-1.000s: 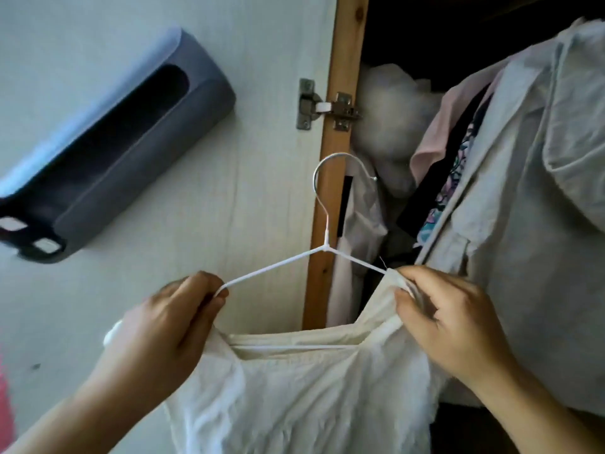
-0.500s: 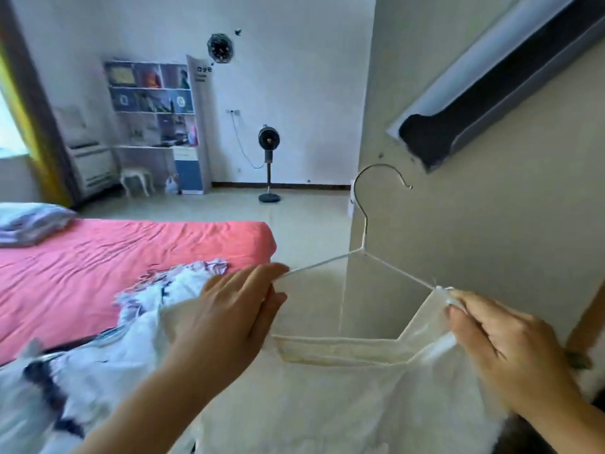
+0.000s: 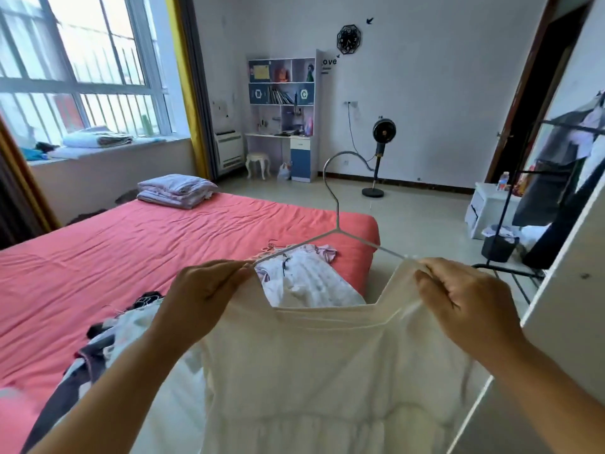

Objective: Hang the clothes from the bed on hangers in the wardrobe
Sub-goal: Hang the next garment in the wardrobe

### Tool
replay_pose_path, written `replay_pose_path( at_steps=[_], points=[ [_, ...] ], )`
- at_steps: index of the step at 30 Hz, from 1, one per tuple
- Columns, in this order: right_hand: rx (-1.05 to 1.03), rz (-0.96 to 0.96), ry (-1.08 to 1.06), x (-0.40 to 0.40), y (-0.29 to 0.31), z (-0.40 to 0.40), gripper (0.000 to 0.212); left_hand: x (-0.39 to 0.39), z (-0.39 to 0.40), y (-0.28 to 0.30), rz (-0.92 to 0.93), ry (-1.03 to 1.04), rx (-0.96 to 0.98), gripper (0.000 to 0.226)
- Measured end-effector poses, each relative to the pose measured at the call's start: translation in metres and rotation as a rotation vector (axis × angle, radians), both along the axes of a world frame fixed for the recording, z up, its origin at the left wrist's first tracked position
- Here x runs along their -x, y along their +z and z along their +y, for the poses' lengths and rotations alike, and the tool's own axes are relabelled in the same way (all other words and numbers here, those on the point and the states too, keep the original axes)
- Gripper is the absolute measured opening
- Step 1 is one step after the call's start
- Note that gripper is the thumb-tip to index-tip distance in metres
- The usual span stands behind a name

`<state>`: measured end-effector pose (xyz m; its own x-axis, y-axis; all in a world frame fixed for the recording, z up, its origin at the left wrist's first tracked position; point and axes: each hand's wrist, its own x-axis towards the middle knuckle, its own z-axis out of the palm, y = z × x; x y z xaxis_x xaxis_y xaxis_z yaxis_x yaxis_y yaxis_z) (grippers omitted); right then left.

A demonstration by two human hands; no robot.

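Note:
A cream dress (image 3: 320,365) hangs in front of me on a white wire hanger (image 3: 339,221) whose hook points up. My left hand (image 3: 203,296) grips the dress's left shoulder together with the hanger's left arm. My right hand (image 3: 458,299) grips the right shoulder strap over the hanger's right end. Behind it lies the bed (image 3: 137,253) with a red sheet. A white and lilac garment (image 3: 304,273) lies at its near corner, and dark and pale clothes (image 3: 108,335) are heaped at the lower left.
A white wardrobe door (image 3: 569,306) stands close on my right. Beyond it are a black clothes rack (image 3: 537,198) with hanging garments and a dark bin (image 3: 499,247). A standing fan (image 3: 381,152), a desk with shelves (image 3: 284,126) and folded bedding (image 3: 176,190) lie farther back.
My view has swung left, away from the wardrobe interior and its door, toward the bed and room. Both hands keep their hold on the dress and hanger.

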<state>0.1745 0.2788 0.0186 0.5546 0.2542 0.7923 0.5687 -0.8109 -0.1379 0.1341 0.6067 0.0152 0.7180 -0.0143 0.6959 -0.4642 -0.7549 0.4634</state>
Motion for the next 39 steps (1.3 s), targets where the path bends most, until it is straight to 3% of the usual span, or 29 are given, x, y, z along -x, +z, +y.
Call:
replay_pose_path(
  at_steps=[4, 8, 12, 15, 19, 22, 25, 27, 30, 32, 35, 39],
  points=[
    [0.017, -0.003, 0.055, -0.030, -0.006, 0.030, 0.040, -0.003, 0.021, -0.005, -0.115, 0.141, -0.017, 0.041],
    [0.108, -0.082, 0.150, -0.049, -0.003, 0.064, 0.039, -0.015, 0.020, 0.013, -0.243, 0.278, -0.208, 0.032],
    [0.051, -0.116, 0.227, -0.076, 0.003, 0.093, 0.038, -0.028, 0.032, 0.016, -0.165, 0.274, -0.117, 0.034],
    [0.023, -0.068, 0.332, -0.112, 0.002, 0.114, 0.043, -0.043, 0.068, -0.002, -0.093, 0.404, -0.252, 0.030],
    [-0.080, 0.127, 0.543, -0.175, -0.005, 0.136, 0.065, -0.068, 0.101, -0.021, -0.072, 0.551, -0.259, 0.018],
    [-0.042, 0.144, 0.504, -0.220, 0.001, 0.146, 0.071, -0.089, 0.113, -0.027, -0.090, 0.644, -0.249, 0.016],
    [0.098, 0.063, 0.521, -0.253, 0.000, 0.169, 0.068, -0.119, 0.123, -0.033, -0.050, 0.686, -0.220, 0.022],
    [0.116, 0.045, 0.567, -0.266, -0.010, 0.186, 0.052, -0.137, 0.127, -0.039, -0.037, 0.683, -0.209, 0.024],
    [-0.042, 0.233, 0.649, -0.295, -0.034, 0.199, 0.036, -0.163, 0.135, -0.050, -0.033, 0.609, -0.186, 0.022],
    [-0.118, 0.350, 0.656, -0.317, -0.045, 0.202, 0.034, -0.175, 0.144, -0.062, 0.015, 0.707, -0.197, 0.049],
    [-0.133, 0.445, 0.622, -0.347, -0.058, 0.208, 0.031, -0.187, 0.149, -0.089, 0.240, 0.901, -0.011, 0.103],
    [-0.074, 0.607, 0.496, -0.388, -0.084, 0.225, 0.021, -0.201, 0.134, -0.135, 0.406, 0.795, 0.234, 0.124]
  ],
)
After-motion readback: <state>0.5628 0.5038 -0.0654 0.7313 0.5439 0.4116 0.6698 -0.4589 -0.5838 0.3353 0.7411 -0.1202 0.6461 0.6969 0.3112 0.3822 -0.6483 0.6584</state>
